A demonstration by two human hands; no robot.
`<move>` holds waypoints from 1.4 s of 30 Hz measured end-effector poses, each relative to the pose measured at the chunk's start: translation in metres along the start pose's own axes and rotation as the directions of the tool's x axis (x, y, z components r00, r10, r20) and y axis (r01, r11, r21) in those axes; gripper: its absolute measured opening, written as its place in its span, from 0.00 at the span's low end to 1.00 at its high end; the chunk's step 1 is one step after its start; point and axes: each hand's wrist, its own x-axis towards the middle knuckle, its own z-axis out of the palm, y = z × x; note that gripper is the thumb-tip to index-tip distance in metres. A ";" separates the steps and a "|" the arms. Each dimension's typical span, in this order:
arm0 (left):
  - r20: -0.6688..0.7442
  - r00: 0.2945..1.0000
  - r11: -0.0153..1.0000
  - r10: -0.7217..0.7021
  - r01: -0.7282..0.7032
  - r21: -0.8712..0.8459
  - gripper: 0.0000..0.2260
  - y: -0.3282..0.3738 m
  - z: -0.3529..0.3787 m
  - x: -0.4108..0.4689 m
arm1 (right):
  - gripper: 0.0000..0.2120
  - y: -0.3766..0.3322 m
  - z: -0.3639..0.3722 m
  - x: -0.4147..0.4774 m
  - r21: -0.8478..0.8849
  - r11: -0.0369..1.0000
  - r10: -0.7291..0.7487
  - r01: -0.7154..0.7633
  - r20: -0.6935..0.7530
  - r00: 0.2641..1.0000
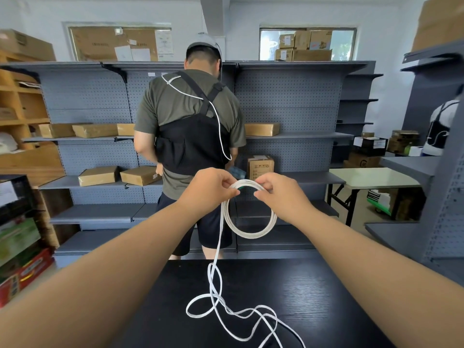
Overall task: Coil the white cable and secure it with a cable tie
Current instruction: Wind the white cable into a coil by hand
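Your left hand (209, 188) pinches the top of the coil between thumb and fingers, so this grip is clamped on the white cable (251, 236). Just under this hand the loose part of the cable falls down to the black bench (326, 297) and lies there in open, crossing loops. The coil, of a few turns, hangs in the air between your hands. Your right hand (280, 194) pinches the top of the coil too, just beside the left one, so its grip is also closed on the cable. A small green thing shows under the top of the coil; I cannot tell if it is the cable tie.

I judge you are in the coiling step, with much cable not yet wound. The next move calls for the left hand to keep the turns together while the right one draws up more cable and lays another turn of the same size, without a twist.
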 end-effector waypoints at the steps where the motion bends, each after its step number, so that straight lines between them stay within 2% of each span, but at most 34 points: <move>1: 0.016 1.000 0.998 0.024 -0.024 0.050 0.06 0.003 -0.001 0.000 | 0.09 -0.002 0.000 0.001 -0.030 0.999 -0.017 0.017 0.012 1.000; 4: 0.047 0.996 0.984 0.074 -0.080 0.159 0.07 0.008 -0.002 0.001 | 0.09 -0.007 0.000 0.002 -0.163 0.983 -0.081 0.086 0.039 0.996; 6: 0.051 0.996 0.986 0.067 -0.074 0.149 0.06 0.007 -0.001 0.001 | 0.09 -0.009 -0.001 0.003 -0.205 0.973 -0.105 0.110 0.035 0.994; 8: 0.053 0.998 0.998 0.029 -0.032 0.055 0.05 0.003 0.001 -0.001 | 0.08 -0.010 -0.003 0.005 -0.179 0.979 -0.097 0.100 0.025 0.995; 10: 0.057 0.998 0.992 -0.034 0.040 -0.119 0.04 -0.001 0.007 -0.003 | 0.07 -0.009 -0.005 0.007 -0.131 0.989 -0.066 0.068 0.022 0.998; 13: 0.111 0.985 0.917 -0.134 0.166 -0.364 0.05 -0.008 0.017 -0.007 | 0.06 -0.004 -0.006 0.010 0.067 0.997 0.034 -0.033 -0.012 0.999; 16: 0.188 0.964 0.787 -0.187 0.261 -0.559 0.06 -0.012 0.025 -0.013 | 0.05 0.001 -0.010 0.014 0.318 0.941 0.134 -0.114 -0.043 0.990; 19: 0.222 0.949 0.685 -0.222 0.314 -0.658 0.06 -0.013 0.031 -0.017 | 0.06 0.002 -0.016 0.016 0.419 0.899 0.172 -0.126 -0.075 0.982; 24: 0.203 0.954 0.600 -0.219 0.295 -0.743 0.04 -0.010 0.032 -0.016 | 0.08 0.007 -0.020 0.015 0.571 0.807 0.259 -0.148 -0.118 0.959; 29: 0.176 0.961 0.655 -0.212 0.274 -0.704 0.02 -0.008 0.023 -0.011 | 0.08 0.015 -0.015 0.014 0.651 0.738 0.354 -0.178 -0.150 0.923; 35: 0.083 0.970 0.750 -0.227 0.229 -0.621 0.02 -0.010 0.014 -0.008 | 0.07 0.015 -0.009 0.010 0.677 0.711 0.331 -0.190 -0.084 0.940; 38: 0.035 0.972 0.800 -0.234 0.213 -0.561 0.02 -0.012 0.011 -0.007 | 0.05 0.014 -0.007 0.009 0.598 0.768 0.301 -0.229 -0.021 0.953; 42: 0.011 0.981 0.892 -0.192 0.180 -0.415 0.03 -0.012 0.004 -0.004 | 0.17 0.012 -0.006 0.007 0.287 0.947 0.153 -0.141 -0.018 0.988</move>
